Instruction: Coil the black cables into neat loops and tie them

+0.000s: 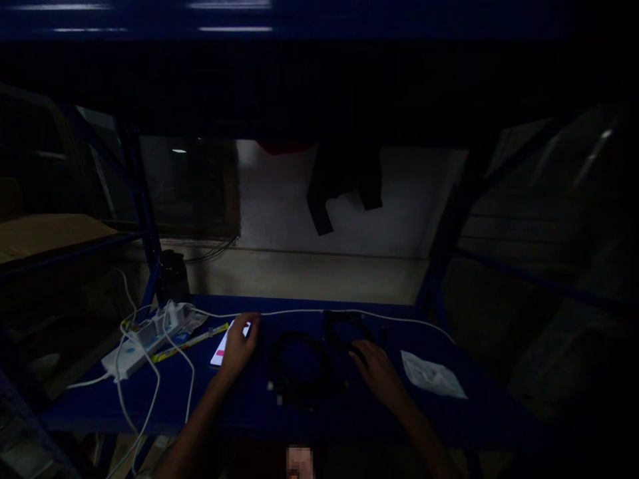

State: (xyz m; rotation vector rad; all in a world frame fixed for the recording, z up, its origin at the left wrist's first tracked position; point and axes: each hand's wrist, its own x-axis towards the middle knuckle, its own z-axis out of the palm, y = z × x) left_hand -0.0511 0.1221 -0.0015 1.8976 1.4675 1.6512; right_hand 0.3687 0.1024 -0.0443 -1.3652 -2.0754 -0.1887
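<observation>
At the left of the blue shelf lies a lit smartphone (223,348). My left hand (240,346) reaches across its upper part, with fingers bent over the far end and the thumb at the right side. Dimness hides how firmly it grips. A coiled black cable (299,336) with pale plug ends rests between my hands. My right hand (378,370) is closed, fingers curled on a second black cable loop (344,314) farther back. A white plastic packet (433,376) lies right of that hand.
A white power strip (130,351) with tangled white cords occupies the left end, beside a yellow strip (190,343). One white cord (299,311) runs along the back. Blue uprights (143,206) flank the shelf; an upper beam (319,20) spans overhead. Dark cloth (344,176) hangs behind.
</observation>
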